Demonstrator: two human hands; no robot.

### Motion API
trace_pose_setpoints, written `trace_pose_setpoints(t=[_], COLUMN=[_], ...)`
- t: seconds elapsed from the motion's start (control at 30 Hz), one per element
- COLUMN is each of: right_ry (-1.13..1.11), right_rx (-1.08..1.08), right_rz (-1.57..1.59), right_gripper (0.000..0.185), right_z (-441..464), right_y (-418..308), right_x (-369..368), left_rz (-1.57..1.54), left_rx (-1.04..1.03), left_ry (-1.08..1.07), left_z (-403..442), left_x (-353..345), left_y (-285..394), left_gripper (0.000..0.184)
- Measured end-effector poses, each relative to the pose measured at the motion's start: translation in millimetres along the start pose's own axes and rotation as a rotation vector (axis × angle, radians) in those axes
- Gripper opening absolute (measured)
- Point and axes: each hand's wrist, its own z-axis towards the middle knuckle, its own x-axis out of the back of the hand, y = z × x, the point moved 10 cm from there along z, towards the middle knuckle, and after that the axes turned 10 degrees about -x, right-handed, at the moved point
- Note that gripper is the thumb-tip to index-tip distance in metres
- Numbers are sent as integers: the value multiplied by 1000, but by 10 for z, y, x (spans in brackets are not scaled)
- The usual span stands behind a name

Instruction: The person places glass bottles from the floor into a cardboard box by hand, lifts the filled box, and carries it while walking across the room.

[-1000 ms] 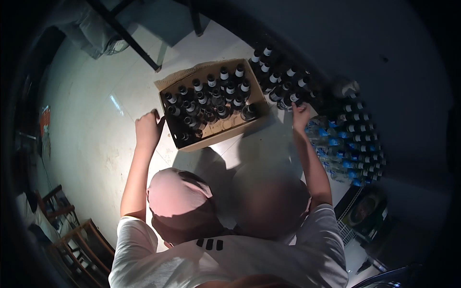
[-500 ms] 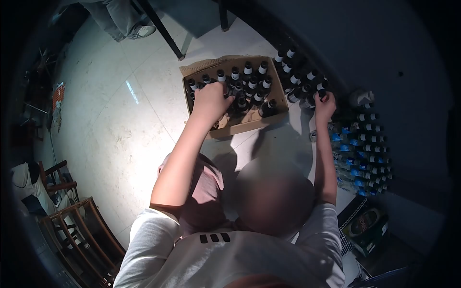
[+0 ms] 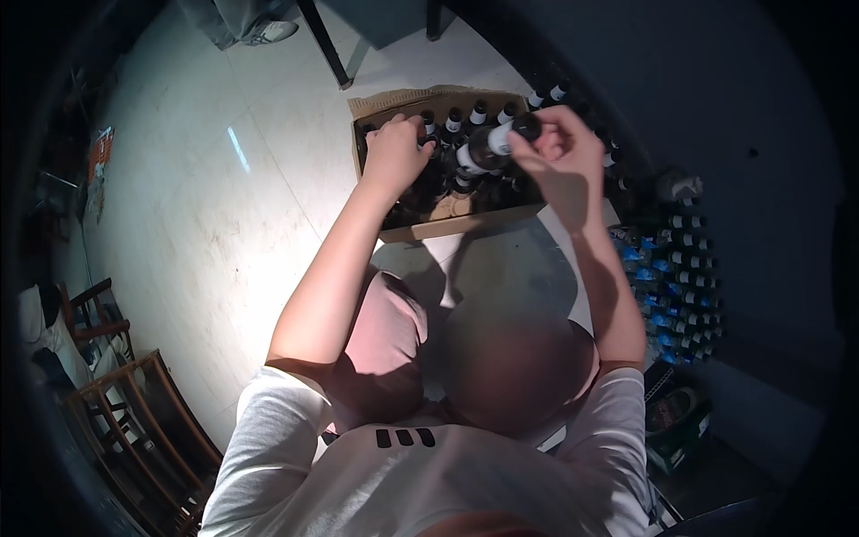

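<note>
A cardboard box on the floor holds several dark bottles with pale neck labels. My right hand grips a dark bottle by its top and holds it tilted over the box, its base toward the middle. Over the left part of the box is my left hand, its fingers curled down around a bottle top among the standing bottles. The bottom of the box shows near its front side, between bottles.
More dark bottles stand to the right behind the box. Clear and blue-labelled bottles are grouped at the right. A table leg, a person's shoe and a wooden chair are also in view.
My right hand has lifted a bottle from the group at the right and brought it left over the box. My left hand moved onto the bottles in the box and stays there.
</note>
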Motion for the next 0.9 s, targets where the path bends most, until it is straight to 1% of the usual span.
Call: trace_pose_setpoints(t=[0.07,0.1,0.13,0.17,0.23,0.3,0.33,0.4,0.47,0.53,0.57,0.63,0.67,0.73,0.87,0.9], right_ry=[-105,-136,-127,-150,-172,-272,-273,-359,-402,-456,-457,-585,-585,-660,-704,-715], right_rx=[65,144,175,172,166,126,126,147,104,198,199,191,191,234,298,299], right_rz=[75,120,-12,-53,-96,-70,-71,-198,-212,-306,-305,-297,-297,-354,-334,-381], right_gripper=[22,25,26,26,26,25,25,23,23,24,24,27,27,31,33,34], right_z=[-69,-106,-124,-142,-163,-165,-174,-228,-221,-257,-250,-287,-258,-246,-249,-260], right_y=[-7,17,54,45,96,349,427,583,806,905,970,1126,1209,1370,1511,1567], right_x=[-334,-453,-545,-615,-705,-894,-932,-1118,-1231,-1347,-1369,-1506,-1533,-1663,-1821,-1865], left_rz=[64,87,110,97,90,83,75,67,44,27,10,2,-6,-11,-30,-29], left_rx=[-6,16,35,96,103,110,119,130,121,118,114,114,112,115,125,124], left_ry=[26,50,73,66,63,62,62,63,71,65,61,62,64,61,45,44], left_z=[-13,-22,-22,-25,-24,-23,-27,-32,-29,-30,-31,-31,-28,-18,-16,-13], left_x=[65,102,132,134,144,142,138,136,134,122,116,119,119,94,70,69], left_y=[0,-32,-49,-81,-102,-113,-118,-126,-121,-129,-129,-133,-131,-161,-183,-186], left_gripper=[25,22,20,18,19,20,20,20,20,19,19,19,19,19,19,19])
